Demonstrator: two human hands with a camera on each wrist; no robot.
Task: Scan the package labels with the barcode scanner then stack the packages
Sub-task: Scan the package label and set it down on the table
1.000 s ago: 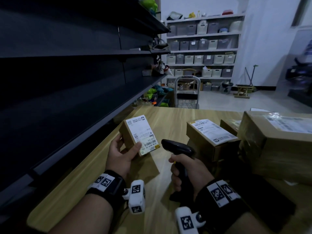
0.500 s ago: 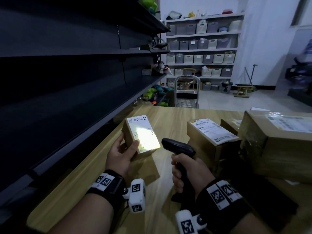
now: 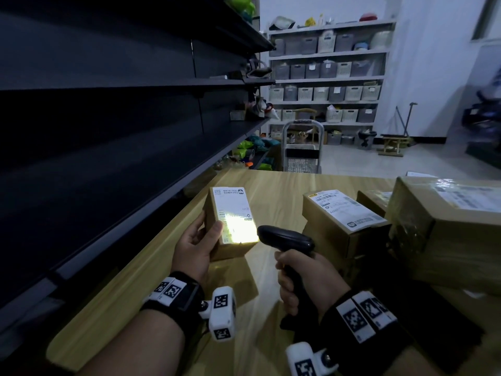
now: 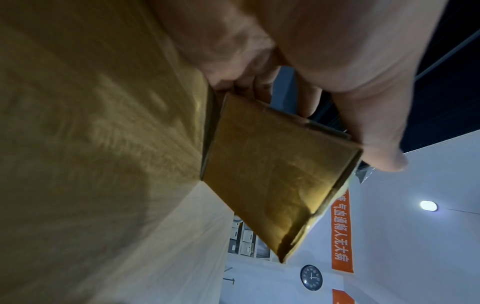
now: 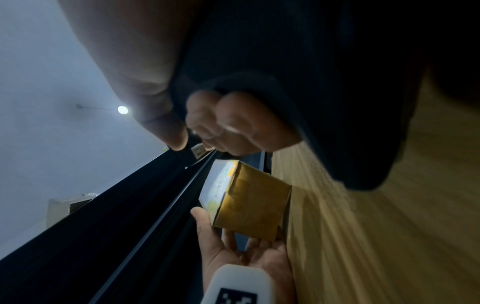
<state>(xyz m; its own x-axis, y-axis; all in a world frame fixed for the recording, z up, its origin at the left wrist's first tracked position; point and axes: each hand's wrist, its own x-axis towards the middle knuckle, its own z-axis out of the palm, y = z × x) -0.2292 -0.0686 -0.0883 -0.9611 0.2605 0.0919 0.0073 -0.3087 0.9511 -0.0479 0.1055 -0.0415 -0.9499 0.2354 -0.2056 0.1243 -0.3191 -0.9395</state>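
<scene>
My left hand (image 3: 196, 246) grips a small cardboard package (image 3: 230, 222) above the wooden table (image 3: 273, 185), thumb on its white label, fingers behind. The scanner's light glows on the lower half of that label. In the left wrist view the package (image 4: 275, 170) shows its brown underside under my thumb (image 4: 374, 131). My right hand (image 3: 306, 278) is curled round the handle of a black barcode scanner (image 3: 284, 237), whose head points at the label from the right. The right wrist view shows the lit package (image 5: 246, 197) beyond my curled fingers (image 5: 233, 123).
Three more cardboard packages sit on the table's right: a labelled one (image 3: 344, 221), a large taped one (image 3: 444, 221), and a small one (image 3: 374, 199) between them. Dark metal shelving (image 3: 108, 131) runs along the left edge. A hand cart (image 3: 302, 150) stands beyond the table.
The scanner's light came on and now glows on the lower label. My left hand turned the package more upright and squarer to the scanner. The scanner barely moved.
</scene>
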